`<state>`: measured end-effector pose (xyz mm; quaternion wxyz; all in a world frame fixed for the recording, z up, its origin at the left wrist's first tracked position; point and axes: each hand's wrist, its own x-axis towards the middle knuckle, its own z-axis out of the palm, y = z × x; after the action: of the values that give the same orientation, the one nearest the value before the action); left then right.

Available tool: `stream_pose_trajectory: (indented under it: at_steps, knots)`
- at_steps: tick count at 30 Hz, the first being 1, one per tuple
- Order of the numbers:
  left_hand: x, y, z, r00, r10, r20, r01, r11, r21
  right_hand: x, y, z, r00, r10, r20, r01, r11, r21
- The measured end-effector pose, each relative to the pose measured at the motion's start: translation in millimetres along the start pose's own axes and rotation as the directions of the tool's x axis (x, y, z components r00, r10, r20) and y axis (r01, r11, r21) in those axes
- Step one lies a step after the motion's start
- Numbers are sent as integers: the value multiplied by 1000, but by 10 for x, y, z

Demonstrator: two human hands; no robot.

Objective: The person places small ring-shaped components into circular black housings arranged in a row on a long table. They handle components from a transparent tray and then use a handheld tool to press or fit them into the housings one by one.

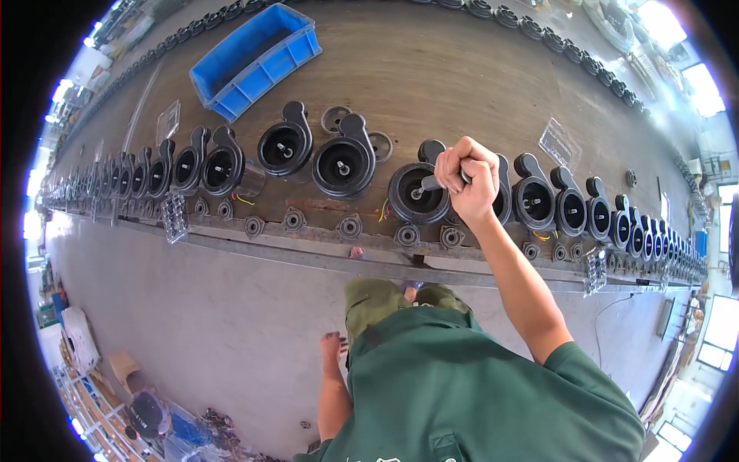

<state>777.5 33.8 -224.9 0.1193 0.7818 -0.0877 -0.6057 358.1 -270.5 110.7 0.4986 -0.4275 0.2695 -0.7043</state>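
Observation:
My right hand (471, 175) is closed around a grey, rod-like tool (431, 183). The tool's tip meets the metal shaft at the centre of a round black blower housing (416, 202); its exact kind is hidden by my fingers. Below the table edge, my left hand (332, 345) hangs at my side, small in view, with its fingers loosely apart and nothing visible in it. Left of the worked housing stands another black housing (344, 168), with a further one (284, 148) beside it. Each has a metal shaft in its middle.
Similar housings line the table (431, 69) on both sides. Small round metal parts (350, 225) sit along its front edge. A blue bin (258, 58) lies at the back left. Clear plastic trays (175, 218) hang over the edge. Another person (150, 412) is at lower left.

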Motion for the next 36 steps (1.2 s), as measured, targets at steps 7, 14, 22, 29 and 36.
stream_pose_trajectory:
  at_steps: [7, 14, 22, 29, 36]
  knots:
    - [-25, -542, -161, 990, -134, -36, 136, 987, 85, -99, 247, 50, 993, 117, -22, -119, 976, -184]
    - [319, 439, 26, 991, 132, 29, -132, 991, 7, -163, 667, -129, 992, 126, -9, -122, 938, -323]
    - [201, 1371, 218, 961, 259, 92, -266, 961, 70, -180, 668, -119, 993, 117, -27, -119, 927, -355]
    - [341, 1157, -85, 970, 206, 129, -228, 955, 191, -118, 568, -48, 989, 137, -53, -147, 925, -351]
    - [288, 1034, -356, 994, 104, 42, -111, 952, 284, -21, 37, 62, 984, 97, -150, -138, 947, -291]
